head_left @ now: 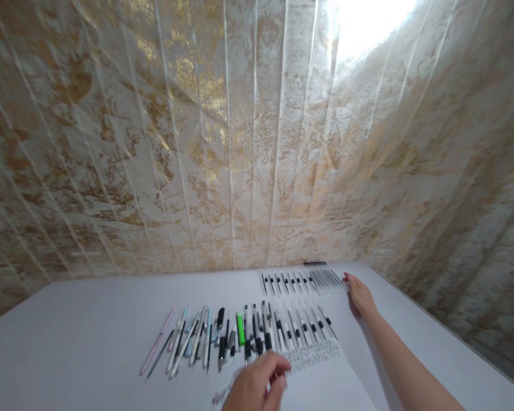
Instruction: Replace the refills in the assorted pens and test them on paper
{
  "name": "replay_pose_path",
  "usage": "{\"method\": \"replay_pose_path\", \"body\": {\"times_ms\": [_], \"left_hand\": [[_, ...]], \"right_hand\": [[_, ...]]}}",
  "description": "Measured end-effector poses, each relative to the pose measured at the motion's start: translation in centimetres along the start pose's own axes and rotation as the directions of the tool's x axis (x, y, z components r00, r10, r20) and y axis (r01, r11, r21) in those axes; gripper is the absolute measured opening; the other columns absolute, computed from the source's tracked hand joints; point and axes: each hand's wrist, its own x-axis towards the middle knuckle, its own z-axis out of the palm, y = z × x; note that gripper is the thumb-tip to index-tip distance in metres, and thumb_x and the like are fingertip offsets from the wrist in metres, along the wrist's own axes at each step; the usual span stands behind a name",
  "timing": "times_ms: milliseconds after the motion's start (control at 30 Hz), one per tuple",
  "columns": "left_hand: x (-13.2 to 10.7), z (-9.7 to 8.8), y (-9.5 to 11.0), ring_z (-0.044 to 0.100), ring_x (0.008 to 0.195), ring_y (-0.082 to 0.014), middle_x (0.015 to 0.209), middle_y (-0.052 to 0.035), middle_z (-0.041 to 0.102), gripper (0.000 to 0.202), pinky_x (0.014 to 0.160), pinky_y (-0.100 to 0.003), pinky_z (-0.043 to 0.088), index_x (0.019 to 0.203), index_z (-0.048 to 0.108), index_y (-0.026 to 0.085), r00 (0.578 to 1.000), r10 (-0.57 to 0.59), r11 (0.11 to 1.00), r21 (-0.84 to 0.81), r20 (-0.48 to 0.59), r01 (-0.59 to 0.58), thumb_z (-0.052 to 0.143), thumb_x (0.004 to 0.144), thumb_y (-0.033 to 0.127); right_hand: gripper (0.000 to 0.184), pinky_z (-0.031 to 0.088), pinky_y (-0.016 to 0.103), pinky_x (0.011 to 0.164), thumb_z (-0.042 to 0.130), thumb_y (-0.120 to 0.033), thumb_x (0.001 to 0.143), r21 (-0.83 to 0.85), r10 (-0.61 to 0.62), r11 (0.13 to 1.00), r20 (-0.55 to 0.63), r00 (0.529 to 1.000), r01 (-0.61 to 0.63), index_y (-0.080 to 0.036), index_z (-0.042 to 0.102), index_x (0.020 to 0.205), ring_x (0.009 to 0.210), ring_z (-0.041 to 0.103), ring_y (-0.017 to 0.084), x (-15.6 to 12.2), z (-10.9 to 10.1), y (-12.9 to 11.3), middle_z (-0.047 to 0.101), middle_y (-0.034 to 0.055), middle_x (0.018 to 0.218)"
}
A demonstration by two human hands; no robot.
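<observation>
We see a bundle of thin grey rods (325,279) near the far edge of the desk (98,325), lying side by side, perhaps so that they count as one group. At its right end is our right hand (362,297), with fingertips close together at the border; we cannot tell whether they pinch something. Left of the bundle, slim pens with black bands (278,280) stand in an even row, probably spaced so that each one is easy to take. Nearer to us lies a similar row (297,332), its lower ends beside a written paper (314,355). Our left hand (257,381) curls next to this paper, fingers bent toward the thumb; whether it holds something, we cannot tell. Further left are the mixed pens (208,328) and a green marker (240,329), too crowded for easy gripping. The patterned covering (205,125) limits reach behind; the widest white surface lies to the left, while the right edge runs beyond our forearm.
</observation>
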Motion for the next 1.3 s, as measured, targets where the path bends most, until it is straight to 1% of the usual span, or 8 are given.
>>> {"method": "replay_pose_path", "body": {"times_ms": [67,200,300,433,633,867,1067,1300], "left_hand": [[2.4,-2.3,0.5,0.063,0.082,-0.0165,0.094,-0.0018,0.066,0.024,0.073,-0.024,0.046,0.102,0.063,0.024,0.996,0.061,0.983,0.175,-0.064,-0.049,0.042,0.091,0.023],[9.7,-5.1,-0.9,0.059,0.106,-0.0223,0.119,-0.0098,0.057,0.032,0.092,-0.035,0.045,0.12,0.056,0.018,0.985,0.043,0.937,0.348,-0.166,0.018,0.045,0.09,0.016],[15.0,-5.3,-2.9,0.048,0.124,-0.0291,0.136,-0.0097,0.049,0.038,0.102,-0.051,0.039,0.127,0.052,0.019,0.987,0.07,0.883,0.469,-0.148,0.007,0.06,0.09,0.027],[18.7,-4.3,-4.8,0.049,0.124,-0.0299,0.138,-0.0094,0.05,0.038,0.102,-0.055,0.041,0.126,0.054,0.019,0.988,0.094,0.823,0.568,-0.122,-0.008,0.061,0.091,0.032],[19.2,-3.9,-6.7,0.051,0.123,-0.0292,0.137,-0.0096,0.051,0.037,0.1,-0.054,0.043,0.127,0.054,0.019,0.988,0.093,0.772,0.635,-0.121,0.005,0.059,0.092,0.032],[17.9,-6.9,-7.4,0.055,0.117,-0.0269,0.133,-0.0087,0.054,0.033,0.097,-0.051,0.047,0.123,0.056,0.019,0.992,0.034,0.738,0.672,-0.124,0.059,0.06,0.092,0.031],[18.2,-7.3,-7.3,0.058,0.112,-0.0261,0.128,-0.0088,0.058,0.034,0.093,-0.049,0.05,0.122,0.056,0.018,0.959,-0.116,0.673,0.689,-0.26,0.268,0.06,0.092,0.032],[21.0,-7.3,-6.8,0.063,0.101,-0.0225,0.12,-0.0083,0.062,0.03,0.086,-0.043,0.054,0.118,0.059,0.017,0.929,-0.291,0.633,0.682,-0.23,0.367,0.06,0.092,0.032]], "right_hand": [[0.023,0.054,0.042,0.084,0.058,-0.032,0.095,0.083,0.036,0.996,-0.059,0.998,-0.031,-0.016,0.063,0.11,0.096,0.065,0.021,-0.6,-0.1,0.6,0.066,0.0064,0.11],[0.025,0.054,0.041,0.082,0.056,-0.034,0.096,0.22,0.119,0.972,-0.164,0.979,-0.081,-0.015,0.062,0.11,0.091,0.066,0.02,-1.5,0.0,1.7,0.067,0.0057,0.105],[0.026,0.055,0.039,0.078,0.055,-0.035,0.097,0.3,0.164,0.949,-0.202,0.966,-0.098,-0.015,0.062,0.111,0.086,0.066,0.019,-1.7,0.2,2.0,0.067,0.005,0.102],[0.025,0.055,0.037,0.075,0.055,-0.036,0.096,0.368,0.18,0.925,-0.209,0.961,-0.093,-0.015,0.062,0.108,0.082,0.066,0.017,-1.4,0.5,2.3,0.067,0.0042,0.099],[0.026,0.055,0.036,0.074,0.054,-0.036,0.097,0.393,0.196,0.913,-0.19,0.962,-0.109,-0.015,0.061,0.11,0.081,0.065,0.017,-1.2,0.7,2.6,0.066,0.0042,0.099],[0.026,0.055,0.037,0.074,0.055,-0.035,0.096,0.389,0.22,0.912,-0.186,0.958,-0.134,-0.015,0.061,0.111,0.082,0.065,0.017,-1.5,0.5,2.1,0.066,0.0043,0.1],[0.026,0.055,0.036,0.073,0.055,-0.035,0.096,0.391,0.223,0.91,-0.18,0.958,-0.138,-0.015,0.06,0.112,0.081,0.065,0.017,-1.7,0.4,1.6,0.066,0.0042,0.099],[0.024,0.055,0.035,0.072,0.056,-0.034,0.096,0.389,0.215,0.912,-0.175,0.961,-0.133,-0.015,0.061,0.11,0.079,0.065,0.016,-1.8,0.3,1.4,0.066,0.0038,0.098]]}}
